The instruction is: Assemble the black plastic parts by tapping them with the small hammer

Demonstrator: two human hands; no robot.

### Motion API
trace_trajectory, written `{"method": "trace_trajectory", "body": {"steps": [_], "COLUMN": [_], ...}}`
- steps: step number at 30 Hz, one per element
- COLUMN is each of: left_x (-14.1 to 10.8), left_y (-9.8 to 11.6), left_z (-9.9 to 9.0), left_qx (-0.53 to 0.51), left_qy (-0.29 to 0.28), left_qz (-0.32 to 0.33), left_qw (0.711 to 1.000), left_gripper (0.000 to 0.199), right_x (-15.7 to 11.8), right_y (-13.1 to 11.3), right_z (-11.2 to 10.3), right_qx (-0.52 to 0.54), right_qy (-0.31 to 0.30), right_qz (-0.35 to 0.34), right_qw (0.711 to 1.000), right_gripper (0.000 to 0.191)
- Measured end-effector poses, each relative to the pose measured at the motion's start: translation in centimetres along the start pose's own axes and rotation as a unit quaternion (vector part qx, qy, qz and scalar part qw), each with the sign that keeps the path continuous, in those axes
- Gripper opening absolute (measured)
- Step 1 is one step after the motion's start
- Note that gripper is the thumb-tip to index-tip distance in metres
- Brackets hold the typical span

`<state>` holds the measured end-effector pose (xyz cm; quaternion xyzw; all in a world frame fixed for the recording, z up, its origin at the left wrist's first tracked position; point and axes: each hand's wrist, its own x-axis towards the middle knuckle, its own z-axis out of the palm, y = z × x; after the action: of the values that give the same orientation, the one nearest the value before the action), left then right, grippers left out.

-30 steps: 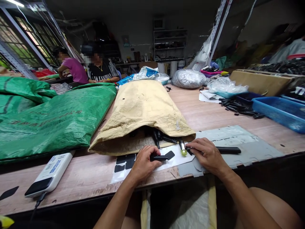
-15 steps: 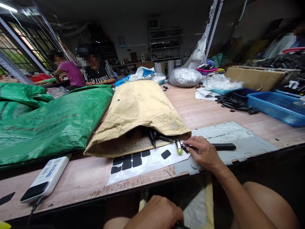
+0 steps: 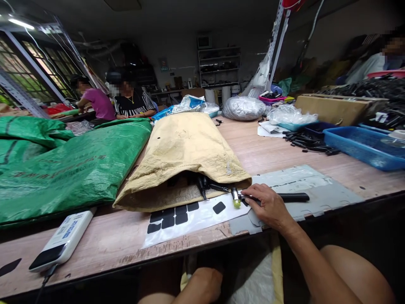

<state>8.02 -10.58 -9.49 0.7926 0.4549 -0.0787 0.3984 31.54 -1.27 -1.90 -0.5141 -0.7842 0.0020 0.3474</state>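
Note:
My right hand (image 3: 265,204) has its fingers closed around the black handle of a small hammer (image 3: 294,197) lying near the table's front edge. The hammer's metal head ends in a yellow-green tip. Below the edge, over an open sack (image 3: 253,270) between my knees, my left hand (image 3: 209,280) reaches down, its fingers hidden in shadow. A tan woven sack (image 3: 190,143) lies on the table with its mouth toward me, and black tool-like pieces (image 3: 202,185) poke out of it. Under its lip is a white sheet (image 3: 202,223) of black rounded-square stickers (image 3: 219,207).
A green sack (image 3: 76,169) and a white power bank (image 3: 61,240) with a cable lie on the left. A grey board (image 3: 303,181) is under the hammer. To the right are black parts (image 3: 310,143), a blue tray (image 3: 363,145) and a cardboard box (image 3: 332,109). People sit across the room.
My left hand has moved down and farther out of sight, deeper below the table edge. My right hand stays on the hammer. The camera view has shifted slightly.

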Motion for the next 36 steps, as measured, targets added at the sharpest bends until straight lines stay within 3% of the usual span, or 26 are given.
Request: {"method": "trace_trajectory", "body": {"steps": [3, 4, 6, 7, 8, 10, 12, 14, 16, 19, 24, 27, 30, 33, 36], "left_x": [-3.6, -4.9, -6.7, -7.0, -6.9, -5.4, -3.0, -0.6, 1.1, 2.0, -0.2, -2.5, -3.9, -3.9, -3.3], "left_y": [1.6, 2.2, 3.3, 3.6, 3.6, 3.1, 2.1, 0.9, -0.2, -1.3, -2.2, -1.9, -1.1, -0.5, -0.7], "left_z": [-3.6, -5.4, -9.4, -11.4, -13.3, -16.6, -18.7, -19.7, -20.1, -20.2, -19.8, -18.3, -16.0, -13.8, -12.9], "left_qx": [0.073, 0.066, -0.035, -0.095, -0.142, -0.169, -0.143, -0.124, -0.127, -0.157, -0.197, -0.143, -0.087, -0.037, -0.018], "left_qy": [-0.056, -0.062, -0.039, -0.018, 0.026, 0.222, 0.418, 0.48, 0.463, 0.42, 0.394, 0.416, 0.381, 0.366, 0.378], "left_qz": [-0.002, 0.046, 0.114, 0.117, 0.104, 0.047, -0.045, -0.12, -0.154, -0.155, -0.147, -0.079, 0.026, 0.082, 0.103], "left_qw": [0.996, 0.995, 0.992, 0.988, 0.984, 0.959, 0.896, 0.86, 0.863, 0.88, 0.886, 0.894, 0.92, 0.926, 0.92], "left_gripper": [0.039, 0.038, 0.033, 0.03, 0.03, 0.033, 0.04, 0.048, 0.05, 0.046, 0.031, 0.026, 0.017, 0.013, 0.018], "right_x": [0.0, 0.0, 0.0, 0.0, 0.0, 0.0, 0.0, -0.1, -0.2, -0.2, -0.2, -0.1, -0.1, -0.1, 0.2], "right_y": [0.0, 0.0, 0.0, 0.0, -0.1, -0.1, -0.1, 0.0, 0.3, 0.8, 0.6, 0.2, 0.1, 0.3, 0.6], "right_z": [0.0, 0.1, 0.1, 0.0, 0.0, 0.0, 0.0, 0.1, 0.2, 0.4, 0.2, 0.0, 0.0, 0.1, 0.0], "right_qx": [0.002, 0.002, 0.0, -0.001, -0.002, -0.005, -0.006, -0.004, -0.001, -0.004, -0.007, -0.007, -0.018, -0.033, -0.043], "right_qy": [-0.006, -0.006, -0.007, -0.007, -0.006, -0.006, -0.005, -0.006, -0.004, 0.004, -0.001, -0.002, 0.003, -0.006, -0.03], "right_qz": [0.003, 0.003, 0.003, 0.003, 0.005, 0.009, 0.009, 0.003, -0.004, -0.009, -0.001, 0.003, -0.005, -0.016, -0.037], "right_qw": [1.0, 1.0, 1.0, 1.0, 1.0, 1.0, 1.0, 1.0, 1.0, 1.0, 1.0, 1.0, 1.0, 0.999, 0.998], "right_gripper": [0.021, 0.021, 0.021, 0.021, 0.02, 0.02, 0.02, 0.021, 0.021, 0.021, 0.02, 0.021, 0.023, 0.02, 0.018]}}
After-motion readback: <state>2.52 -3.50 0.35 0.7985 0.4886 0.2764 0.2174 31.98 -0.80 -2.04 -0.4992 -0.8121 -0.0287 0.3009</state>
